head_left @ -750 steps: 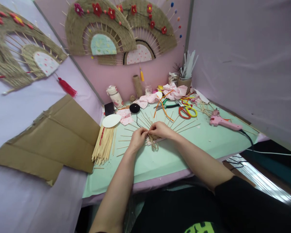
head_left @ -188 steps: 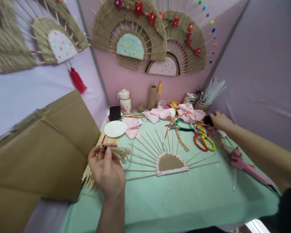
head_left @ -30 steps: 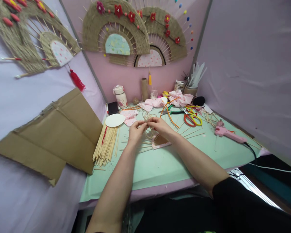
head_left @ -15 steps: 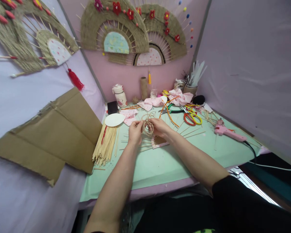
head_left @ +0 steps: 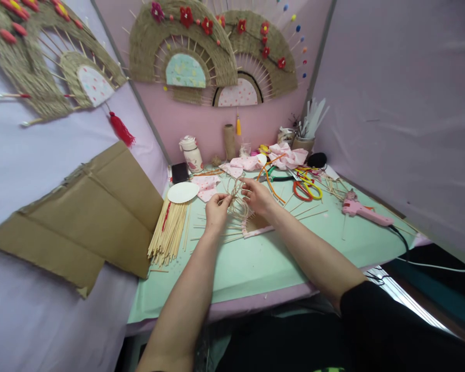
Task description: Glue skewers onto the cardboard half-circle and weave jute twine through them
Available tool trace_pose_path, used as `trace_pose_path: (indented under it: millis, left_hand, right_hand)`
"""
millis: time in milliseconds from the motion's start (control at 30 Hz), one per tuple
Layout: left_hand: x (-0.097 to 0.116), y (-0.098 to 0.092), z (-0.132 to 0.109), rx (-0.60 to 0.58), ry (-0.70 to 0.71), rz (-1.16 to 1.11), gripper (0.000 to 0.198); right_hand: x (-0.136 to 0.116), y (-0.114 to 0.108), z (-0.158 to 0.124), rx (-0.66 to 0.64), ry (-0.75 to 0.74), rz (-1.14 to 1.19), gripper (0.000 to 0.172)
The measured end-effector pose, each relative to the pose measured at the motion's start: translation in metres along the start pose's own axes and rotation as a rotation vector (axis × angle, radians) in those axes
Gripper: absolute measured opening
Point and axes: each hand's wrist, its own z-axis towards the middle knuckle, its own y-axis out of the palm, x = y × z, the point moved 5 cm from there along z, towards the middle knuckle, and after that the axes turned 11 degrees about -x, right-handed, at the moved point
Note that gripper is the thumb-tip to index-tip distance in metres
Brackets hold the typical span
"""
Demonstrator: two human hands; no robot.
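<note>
A loose coil of brown twine (head_left: 236, 202) hangs above the table, its loops narrowed at the middle. My left hand (head_left: 217, 211) is closed in a pinch on the coil's left side. On the other side, my right hand (head_left: 258, 197) has its fingers curled around a strand at the top, the index finger stretched out. Under the coil and the right wrist lies a half-round cardboard piece (head_left: 256, 223) with a pink-and-white border. Thin sticks fan out from it to both sides, partly hidden by my hands.
A bundle of bamboo sticks (head_left: 170, 232) lies left beneath a white oval disc (head_left: 183, 192). Scissors (head_left: 307, 187), green-handled pliers (head_left: 281, 179) and a pink glue gun (head_left: 366, 211) are to the right. Cardboard (head_left: 77, 217) leans at the left; a bottle (head_left: 191, 154) stands behind.
My right hand has shifted slightly up and away from the coil, its fingers less bunched. The coil's round loops now look drawn together at the middle. My left hand has stayed put.
</note>
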Motion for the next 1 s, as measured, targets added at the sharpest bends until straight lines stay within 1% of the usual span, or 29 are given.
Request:
trace_pose_path:
  millis: [67,167,233,300,367,400,500,600,733,800,900,1000]
  left_hand:
    - [-0.001,0.000,0.000,-0.002,-0.013,0.044,0.012]
    - [-0.005,0.000,0.000,0.009,-0.045,0.094,0.012]
    - [-0.010,-0.001,0.001,0.032,-0.083,0.051,0.013]
    - [-0.016,-0.001,0.001,0.067,-0.128,-0.071,0.013]
    - [-0.020,-0.001,0.002,0.095,-0.161,-0.189,0.014]
    - [-0.020,-0.001,0.003,0.103,-0.167,-0.211,0.014]
    - [-0.016,-0.002,0.003,0.108,-0.139,-0.121,0.014]
    - [-0.011,-0.003,0.001,0.105,-0.104,-0.026,0.012]
    - [-0.007,-0.004,0.000,0.100,-0.106,-0.047,0.012]
    - [-0.006,-0.004,0.000,0.093,-0.104,-0.052,0.012]
    - [-0.004,-0.003,0.001,0.083,-0.085,-0.050,0.012]
    - [-0.003,-0.003,0.001,0.073,-0.046,-0.058,0.013]
  right_hand:
    - [-0.005,-0.003,0.001,0.004,-0.073,0.071,0.029]
    - [-0.012,-0.008,0.004,-0.007,-0.187,0.047,0.029]
    - [-0.017,-0.012,0.004,0.002,-0.253,-0.031,0.030]
    - [-0.020,-0.014,0.004,0.019,-0.306,-0.103,0.033]
    - [-0.021,-0.013,0.003,0.004,-0.317,-0.144,0.038]
    - [-0.020,-0.011,0.003,-0.017,-0.305,-0.157,0.040]
    - [-0.015,-0.004,0.002,-0.073,-0.244,-0.210,0.041]
    - [-0.011,0.004,-0.002,-0.105,-0.229,-0.344,0.037]
    - [-0.011,0.014,-0.009,-0.164,-0.305,-0.690,0.021]
    - [-0.010,0.017,-0.011,-0.174,-0.337,-0.826,0.016]
    - [-0.009,0.017,-0.012,-0.152,-0.370,-0.935,0.010]
    - [-0.005,0.016,-0.011,-0.137,-0.376,-0.950,0.009]
